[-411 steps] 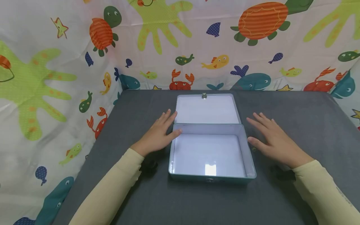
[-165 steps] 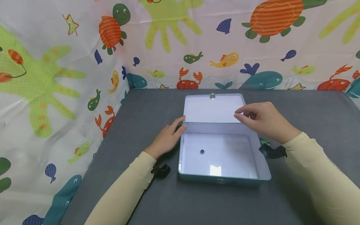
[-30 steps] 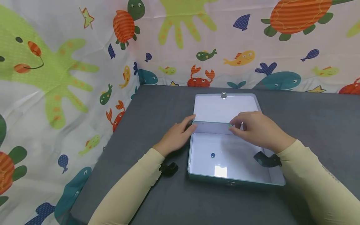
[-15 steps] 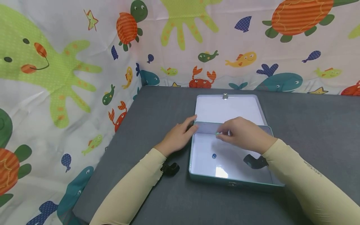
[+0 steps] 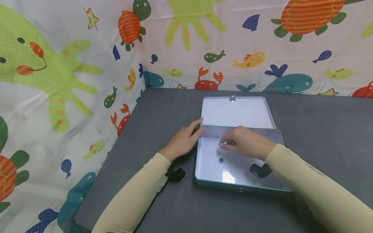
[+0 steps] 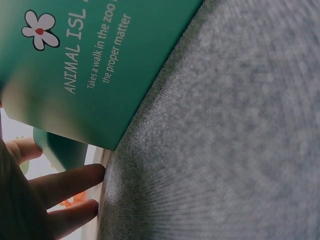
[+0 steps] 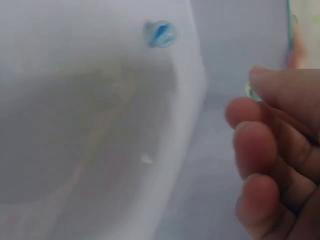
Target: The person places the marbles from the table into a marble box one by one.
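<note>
A green tin box (image 5: 221, 186) with a white inside stands with its lid (image 5: 237, 111) folded back. My right hand (image 5: 247, 142) reaches inside and pinches a small clear glass marble (image 7: 253, 93) between thumb and forefinger, low over the box floor. Below and nearer to me, a marble with a blue swirl (image 5: 221, 160) lies on the white floor; the right wrist view also shows this blue marble (image 7: 161, 34). My left hand (image 5: 182, 142) rests with fingertips at the box's back left corner, its fingers loosely extended in the left wrist view.
The box stands on a table with a grey cloth (image 5: 163, 106). Behind and to the left hangs a curtain (image 5: 180, 74) printed with sea animals. Printed lettering marks the box's green side (image 6: 95, 55). A dark wrist camera (image 5: 259, 170) on my right arm hangs over the box floor.
Over the last second my right hand has moved left and down into the box with the clear marble. Since the oldest frame the blue marble has appeared inside. The left hand stays at the corner.
</note>
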Action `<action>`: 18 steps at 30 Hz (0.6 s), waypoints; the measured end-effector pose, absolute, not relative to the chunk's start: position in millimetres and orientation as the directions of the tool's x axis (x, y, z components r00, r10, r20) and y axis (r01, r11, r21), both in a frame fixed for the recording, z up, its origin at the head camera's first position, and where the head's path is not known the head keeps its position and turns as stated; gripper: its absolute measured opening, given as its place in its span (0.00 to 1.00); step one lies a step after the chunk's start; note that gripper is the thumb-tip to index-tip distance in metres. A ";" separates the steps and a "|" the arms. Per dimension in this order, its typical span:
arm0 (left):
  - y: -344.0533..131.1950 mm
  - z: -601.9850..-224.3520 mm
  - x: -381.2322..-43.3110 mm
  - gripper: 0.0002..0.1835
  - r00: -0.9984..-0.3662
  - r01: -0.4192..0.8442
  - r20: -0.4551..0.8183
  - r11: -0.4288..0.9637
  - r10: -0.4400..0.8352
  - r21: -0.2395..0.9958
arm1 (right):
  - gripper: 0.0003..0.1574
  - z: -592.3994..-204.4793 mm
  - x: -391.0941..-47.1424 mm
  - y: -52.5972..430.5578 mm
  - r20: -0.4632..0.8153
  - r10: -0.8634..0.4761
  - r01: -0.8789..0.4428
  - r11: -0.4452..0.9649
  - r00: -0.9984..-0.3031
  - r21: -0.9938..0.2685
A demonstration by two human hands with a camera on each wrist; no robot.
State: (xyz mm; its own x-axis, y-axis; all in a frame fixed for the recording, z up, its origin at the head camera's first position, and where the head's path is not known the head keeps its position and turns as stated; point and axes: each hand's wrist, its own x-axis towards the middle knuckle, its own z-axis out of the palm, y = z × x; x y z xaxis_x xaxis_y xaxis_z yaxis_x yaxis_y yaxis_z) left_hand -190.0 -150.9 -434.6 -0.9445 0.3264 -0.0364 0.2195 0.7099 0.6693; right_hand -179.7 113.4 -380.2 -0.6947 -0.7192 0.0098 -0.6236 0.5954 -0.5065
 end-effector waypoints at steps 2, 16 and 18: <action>-150.5 -434.0 -189.3 0.36 -0.945 0.215 -0.038 0.707 0.324 0.673 | 0.09 -383.6 -180.3 113.6 0.003 -0.724 -0.629 0.597 -0.690 -0.498; -149.8 -435.3 -190.6 0.36 -0.942 0.236 -0.016 0.695 0.336 0.679 | 0.09 -395.4 -181.2 114.4 -0.052 -0.740 -0.663 0.630 -0.671 -0.405; -149.8 -435.7 -190.7 0.36 -0.942 0.234 -0.016 0.694 0.334 0.681 | 0.10 -396.8 -181.2 114.2 -0.070 -0.741 -0.665 0.637 -0.668 -0.389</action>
